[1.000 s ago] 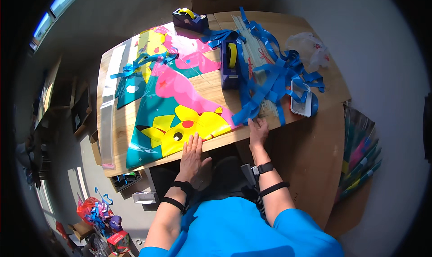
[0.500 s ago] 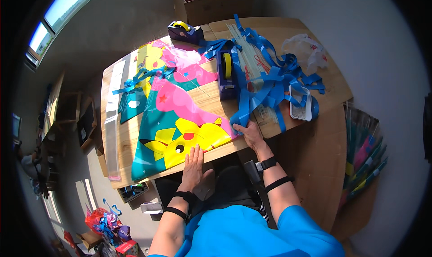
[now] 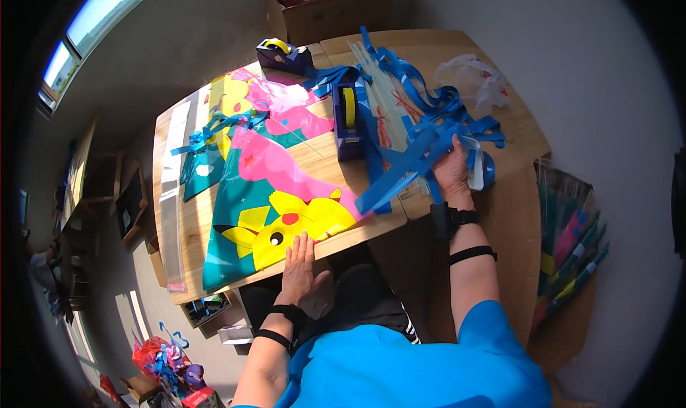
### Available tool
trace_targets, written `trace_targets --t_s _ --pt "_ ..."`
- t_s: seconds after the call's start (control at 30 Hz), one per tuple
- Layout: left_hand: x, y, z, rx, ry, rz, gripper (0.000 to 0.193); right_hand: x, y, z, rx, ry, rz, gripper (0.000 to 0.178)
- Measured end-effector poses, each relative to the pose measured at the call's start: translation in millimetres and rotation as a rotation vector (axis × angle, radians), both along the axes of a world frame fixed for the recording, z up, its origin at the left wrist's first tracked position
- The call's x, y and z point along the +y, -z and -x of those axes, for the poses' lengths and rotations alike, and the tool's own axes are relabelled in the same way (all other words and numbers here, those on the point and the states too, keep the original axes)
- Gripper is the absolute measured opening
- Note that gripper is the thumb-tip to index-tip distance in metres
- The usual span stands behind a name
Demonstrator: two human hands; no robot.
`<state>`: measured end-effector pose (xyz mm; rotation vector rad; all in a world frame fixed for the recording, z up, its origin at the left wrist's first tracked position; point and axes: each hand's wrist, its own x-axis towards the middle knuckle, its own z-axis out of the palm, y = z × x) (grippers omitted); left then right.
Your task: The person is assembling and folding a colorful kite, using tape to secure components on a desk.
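Flat on the table's near left lies a triangular printed plastic sheet [image 3: 246,215] like a kite sail, green and pink with a yellow cartoon animal. My left hand [image 3: 300,269] rests on its near edge, fingers stretched out. To the right, my right hand [image 3: 453,173] is closed on a blue ribbon [image 3: 396,183] among the ribbon pile. This ribbon slants from the sheet's right corner up toward my fingers; their tips are partly hidden in the blue strips. A purple tape dispenser [image 3: 349,126] with yellow tape stands beyond the sheet, between both hands.
A second tape dispenser [image 3: 284,56] stands at the far edge. Pale thin rods [image 3: 386,97], a clear plastic bag [image 3: 475,79] and a white tray [image 3: 474,161] share the right side. More printed sheets [image 3: 286,104] lie behind. Packed sheets [image 3: 572,244] stand beside the table.
My right hand has moved right and away from the sheet's corner, to the ribbon pile by the white tray. A ribbon now stretches across from that corner. The left hand stays on the sheet.
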<state>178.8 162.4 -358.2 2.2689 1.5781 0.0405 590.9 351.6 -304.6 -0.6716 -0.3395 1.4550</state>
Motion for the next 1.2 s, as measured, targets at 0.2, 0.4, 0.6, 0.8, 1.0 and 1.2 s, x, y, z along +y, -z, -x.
trace_targets --t_s 0.2,0.4,0.6,0.8,1.0,1.2 --pt "-2.1 -2.4 1.3 0.031 0.006 -0.016 0.099 -66.0 50.4 43.9 -1.584 0.848 0.379 0.042" --pt "-0.8 -1.0 2.9 0.033 0.016 0.017 0.100 -100.7 70.8 100.7 -1.112 0.371 0.591 0.043" --pt "0.5 -2.0 2.5 0.040 0.012 0.041 0.100 -55.4 65.7 78.4 -0.751 0.222 0.537 0.047" --pt "0.1 -0.7 2.5 0.006 0.021 0.019 0.101 -61.9 65.8 75.3 -0.655 0.220 0.390 0.032" --pt "1.2 -2.5 2.2 0.002 0.028 0.032 0.102 -68.5 83.8 90.4 -1.000 0.179 0.600 0.025" --pt "1.4 -1.7 3.1 0.013 0.028 0.040 0.103 -64.0 81.1 103.8 -0.648 0.161 0.486 0.016"
